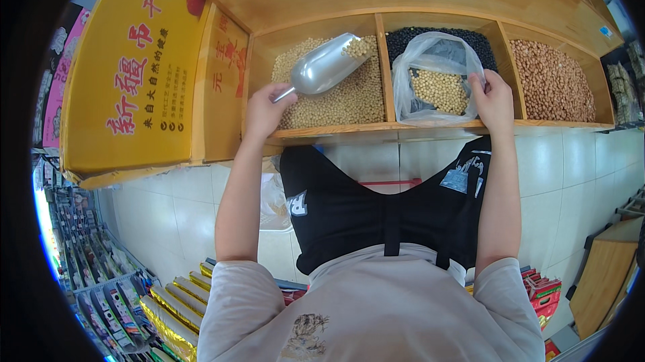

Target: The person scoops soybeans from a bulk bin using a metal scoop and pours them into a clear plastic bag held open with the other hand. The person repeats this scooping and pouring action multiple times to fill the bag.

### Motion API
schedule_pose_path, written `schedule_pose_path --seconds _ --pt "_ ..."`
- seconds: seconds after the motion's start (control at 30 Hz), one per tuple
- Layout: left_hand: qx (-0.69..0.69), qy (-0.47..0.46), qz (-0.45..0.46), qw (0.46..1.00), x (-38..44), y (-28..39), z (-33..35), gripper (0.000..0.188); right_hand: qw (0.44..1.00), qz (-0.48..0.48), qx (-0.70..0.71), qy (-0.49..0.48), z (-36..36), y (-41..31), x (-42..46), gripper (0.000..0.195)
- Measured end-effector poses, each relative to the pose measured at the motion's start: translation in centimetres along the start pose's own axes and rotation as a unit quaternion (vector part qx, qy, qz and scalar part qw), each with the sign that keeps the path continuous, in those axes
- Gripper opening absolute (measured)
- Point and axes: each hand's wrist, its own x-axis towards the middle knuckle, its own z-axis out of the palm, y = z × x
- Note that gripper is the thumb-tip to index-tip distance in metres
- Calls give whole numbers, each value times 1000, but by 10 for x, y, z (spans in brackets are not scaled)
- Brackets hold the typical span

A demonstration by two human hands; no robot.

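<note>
My left hand (268, 110) grips the handle of a shiny metal scoop (322, 71). The scoop lies over a wooden compartment of soybeans (332, 105), with some beans at its mouth. My right hand (493, 101) pinches the right rim of a clear plastic bag (403, 92). Through the bag's wide mouth, a batch of pale soybeans (439, 91) shows inside. The bag rests over the middle compartment, which contains black beans (476, 39); part of them is hidden behind it.
Peanuts (552, 80) fill the right compartment. Wooden dividers (385, 67) separate the three bins. A yellow printed carton (136, 85) stands at the left. Below, on the tiled floor (541, 170), a white basket (276, 222) sits by my leg. Gold packages (174, 306) are at lower left.
</note>
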Motion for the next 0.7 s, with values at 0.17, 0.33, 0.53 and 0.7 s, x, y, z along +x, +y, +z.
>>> schedule_pose_path --seconds 0.17,0.33,0.53,0.7 --pt "-98 -4 -1 995 2 -7 0 33 1000 18 -16 -10 0 -1 1 36" --pt "-176 -6 50 983 3 -7 1 32 1000 7 -1 -8 -1 -1 0 35" --pt "-138 -9 39 990 -3 45 -17 33 1000 -3 -8 -13 -3 -1 1 34" --pt "259 8 230 938 -34 140 -42 29 1000 -3 -21 -16 -2 -2 1 35"
